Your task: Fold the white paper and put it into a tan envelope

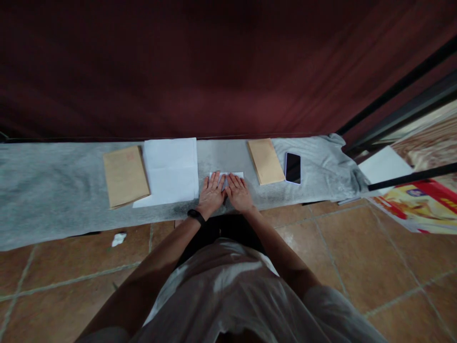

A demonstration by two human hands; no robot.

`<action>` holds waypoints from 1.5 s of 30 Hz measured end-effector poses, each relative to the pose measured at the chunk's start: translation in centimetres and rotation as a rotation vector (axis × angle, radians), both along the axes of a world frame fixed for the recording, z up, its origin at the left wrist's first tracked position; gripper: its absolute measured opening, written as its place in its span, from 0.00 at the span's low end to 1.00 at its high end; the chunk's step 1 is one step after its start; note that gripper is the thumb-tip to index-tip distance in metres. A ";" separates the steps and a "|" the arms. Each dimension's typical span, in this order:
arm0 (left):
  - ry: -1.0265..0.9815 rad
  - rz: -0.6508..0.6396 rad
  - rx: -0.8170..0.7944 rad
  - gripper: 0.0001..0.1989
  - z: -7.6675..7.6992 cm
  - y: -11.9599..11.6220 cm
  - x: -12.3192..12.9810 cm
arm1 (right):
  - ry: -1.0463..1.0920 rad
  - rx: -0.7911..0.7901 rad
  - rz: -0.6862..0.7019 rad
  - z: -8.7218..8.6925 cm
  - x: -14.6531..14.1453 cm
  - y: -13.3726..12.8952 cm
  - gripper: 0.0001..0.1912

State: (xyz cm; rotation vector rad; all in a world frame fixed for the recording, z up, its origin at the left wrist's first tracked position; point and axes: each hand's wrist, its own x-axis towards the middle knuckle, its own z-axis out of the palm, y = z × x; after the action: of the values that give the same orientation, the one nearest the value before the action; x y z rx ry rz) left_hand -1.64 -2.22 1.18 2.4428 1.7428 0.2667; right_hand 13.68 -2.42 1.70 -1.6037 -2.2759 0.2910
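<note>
My left hand (212, 191) and my right hand (238, 192) lie flat, side by side, on a narrow piece of white paper (236, 174). Its far edge shows past my fingertips; my palms hide most of the rest. Fingers on both hands are stretched out and pressed down, not wrapped round anything. Left of my hands lies a stack of larger white sheets (170, 171), with a crease across the top one. Farther left, a stack of brown envelopes (125, 176) touches those sheets. On the right rests another brown envelope (266, 161), tilted slightly.
A dark-screened phone (293, 167) lies beside the right envelope. Grey cloth (57, 186) covers the long, narrow surface, with a dark red curtain (228, 71) behind it. A colourful box (421, 205) stands at the far right. Crumpled white paper (119, 239) lies on the tiled floor.
</note>
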 end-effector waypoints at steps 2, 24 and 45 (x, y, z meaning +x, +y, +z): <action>-0.002 0.002 0.007 0.31 -0.1 0.0 0.0 | -0.012 0.004 -0.006 -0.4 0.1 0.2 0.26; -0.060 0.014 0.031 0.32 0.1 -4.2 -1.6 | -0.007 0.077 -0.102 -1.9 3.2 -0.8 0.29; 0.011 -0.021 0.020 0.35 0.7 -8.6 -3.0 | 0.018 0.078 -0.169 -1.5 4.8 -2.3 0.28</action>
State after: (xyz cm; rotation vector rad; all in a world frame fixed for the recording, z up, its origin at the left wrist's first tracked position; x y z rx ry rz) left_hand -4.61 -10.82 1.89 2.4798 1.7258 0.2710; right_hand 18.45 -4.73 0.21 -1.7325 -2.0949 0.1711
